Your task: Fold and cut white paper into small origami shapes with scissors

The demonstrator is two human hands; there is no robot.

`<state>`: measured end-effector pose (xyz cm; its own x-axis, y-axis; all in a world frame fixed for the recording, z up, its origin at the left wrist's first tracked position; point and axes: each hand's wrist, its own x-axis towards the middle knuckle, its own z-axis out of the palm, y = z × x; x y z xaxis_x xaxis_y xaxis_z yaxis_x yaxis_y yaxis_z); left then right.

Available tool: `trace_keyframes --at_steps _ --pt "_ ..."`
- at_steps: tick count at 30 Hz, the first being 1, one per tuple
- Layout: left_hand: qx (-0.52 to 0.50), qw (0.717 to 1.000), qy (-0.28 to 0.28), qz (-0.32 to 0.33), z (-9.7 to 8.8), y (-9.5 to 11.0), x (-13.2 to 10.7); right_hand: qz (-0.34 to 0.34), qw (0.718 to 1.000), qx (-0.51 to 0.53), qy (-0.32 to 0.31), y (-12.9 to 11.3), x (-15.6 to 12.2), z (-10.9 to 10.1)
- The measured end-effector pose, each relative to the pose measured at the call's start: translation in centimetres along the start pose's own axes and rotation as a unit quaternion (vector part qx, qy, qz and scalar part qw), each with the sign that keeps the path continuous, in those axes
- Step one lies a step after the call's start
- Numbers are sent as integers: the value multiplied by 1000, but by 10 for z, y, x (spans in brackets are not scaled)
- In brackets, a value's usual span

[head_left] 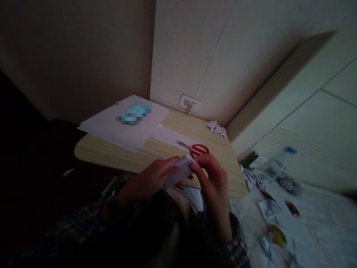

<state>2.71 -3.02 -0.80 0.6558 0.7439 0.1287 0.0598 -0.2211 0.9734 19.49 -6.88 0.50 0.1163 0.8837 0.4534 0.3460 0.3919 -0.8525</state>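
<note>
I observe the left grip (161, 171) clamped on folded white paper (183, 169), just below the frame's centre; the right grip (213, 175) pinches its upper-right corner. Beyond, red-handled scissors (191, 148) lie partly over a paper strip (167, 134) on the counter (223, 156); larger sheets (111, 126) lie left of centre.

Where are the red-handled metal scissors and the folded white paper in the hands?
Red-handled metal scissors (191, 147): head view, where blades meet handles.
Folded white paper (184, 170): head view, its broad face.
</note>
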Motion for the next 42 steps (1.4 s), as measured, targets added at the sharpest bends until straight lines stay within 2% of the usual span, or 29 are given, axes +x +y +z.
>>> trace_keyframes --at_steps 3,9,12,14,17,22,28,32,34,37,39,42 --pt "-2 1000 -9 -4 2 -1 0 0 1000 -5 12 0 -1 0" --pt "-115 991 -41 -50 -1 2 -2 28 998 41 32 3 -2 -3" --pt "-141 987 -53 -63 -5 1 -2 31 997 55 41 5 -2 -5" --pt "-123 990 -50 -56 -6 -2 -2 35 998 44 28 5 -3 -7" --pt "-37 998 -39 -31 -7 -7 0 42 999 18 -8 4 -3 -9" --pt "67 998 -21 5 -7 -4 0 -2 1000 4 5 1 -2 -8" --pt "105 994 -32 -3 -7 3 -2 -5 1000 -9 -7 -2 -4 -7" --pt "10 997 -35 -65 -8 8 -3 2 999 -12 31 -4 -6 -8" --pt "-52 994 9 -98 -8 10 -3 1 998 1 60 -3 -6 -8" --pt "-91 984 122 -95 -10 13 -3 8 997 17 75 -2 -5 -8" --pt "-70 977 186 -82 -13 14 -4 23 999 12 44 0 -4 -8" --pt "35 965 257 -36 -16 14 -4 26 999 -20 -11 2 -2 -5"
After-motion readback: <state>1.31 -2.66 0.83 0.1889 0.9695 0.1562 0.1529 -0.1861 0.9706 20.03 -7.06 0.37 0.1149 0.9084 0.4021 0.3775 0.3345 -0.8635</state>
